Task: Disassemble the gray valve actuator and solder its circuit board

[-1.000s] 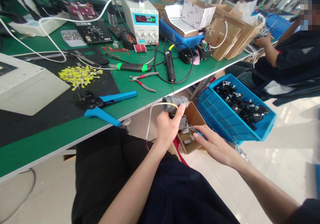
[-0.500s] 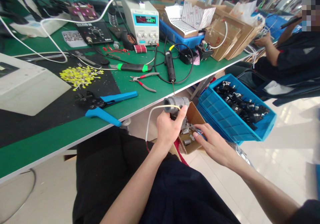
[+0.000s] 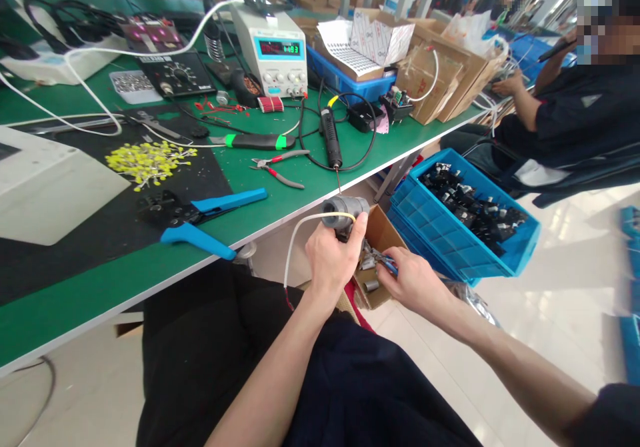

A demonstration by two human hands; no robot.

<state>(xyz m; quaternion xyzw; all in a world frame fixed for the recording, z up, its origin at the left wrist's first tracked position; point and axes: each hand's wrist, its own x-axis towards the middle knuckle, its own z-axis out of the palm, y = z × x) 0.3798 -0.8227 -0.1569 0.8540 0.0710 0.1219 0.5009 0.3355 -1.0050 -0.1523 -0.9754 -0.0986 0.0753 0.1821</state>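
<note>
My left hand (image 3: 333,260) grips a grey cylindrical part (image 3: 344,208) below the front edge of the green bench; a white-and-yellow cable (image 3: 300,230) loops from it down toward my lap. My right hand (image 3: 413,282) is closed on a small blue-handled tool (image 3: 386,262) at the mouth of a small cardboard box (image 3: 383,232) that holds several small grey parts. The two hands sit close together, just left of a blue crate (image 3: 431,228).
The green bench (image 3: 280,194) carries blue crimping pliers (image 3: 210,217), red-handled pliers (image 3: 277,166), a soldering iron (image 3: 329,137), a power supply (image 3: 273,50) and yellow components (image 3: 147,159). The crate holds black parts. Another person (image 3: 575,114) sits at the far right.
My right hand has closed on the blue-handled tool in the box and drawn nearer my left hand. The view has shifted slightly right and down.
</note>
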